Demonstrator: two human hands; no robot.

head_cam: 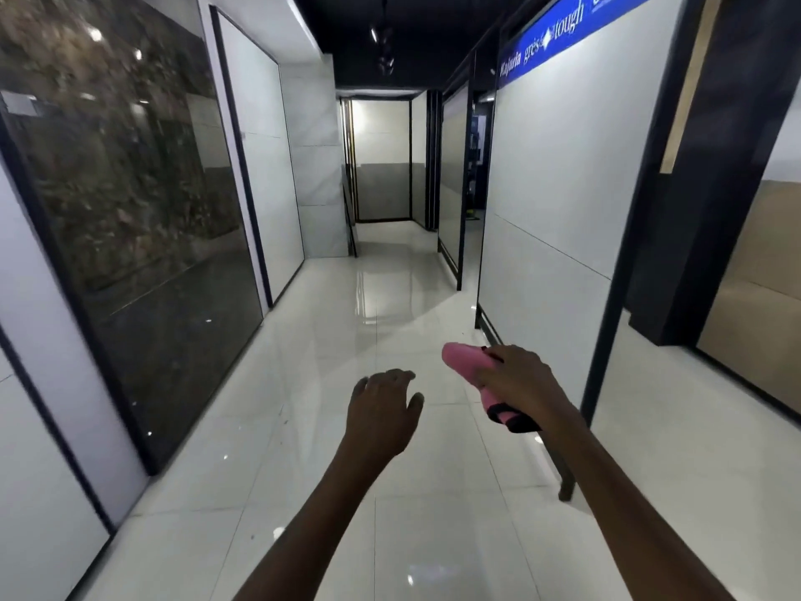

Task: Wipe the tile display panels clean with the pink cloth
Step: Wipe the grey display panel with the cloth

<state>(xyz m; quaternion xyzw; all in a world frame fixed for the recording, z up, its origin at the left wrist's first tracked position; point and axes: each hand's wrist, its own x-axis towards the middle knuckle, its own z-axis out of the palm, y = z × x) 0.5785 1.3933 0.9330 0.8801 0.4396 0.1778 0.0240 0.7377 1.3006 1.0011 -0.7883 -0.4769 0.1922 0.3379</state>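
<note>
Above the glossy floor (390, 297), right hand (516, 379) gripping pink cloth (466, 362), left hand (383, 405) loose.

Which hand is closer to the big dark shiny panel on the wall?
Left. The left hand hangs empty over the floor, on the side of the dark panel. The right hand, gripping the pink cloth, is farther across, by the white panel.

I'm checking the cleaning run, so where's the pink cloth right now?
In the head view, the pink cloth is lower right of centre, gripped in the right hand over the glossy floor, near the white panel.
</note>
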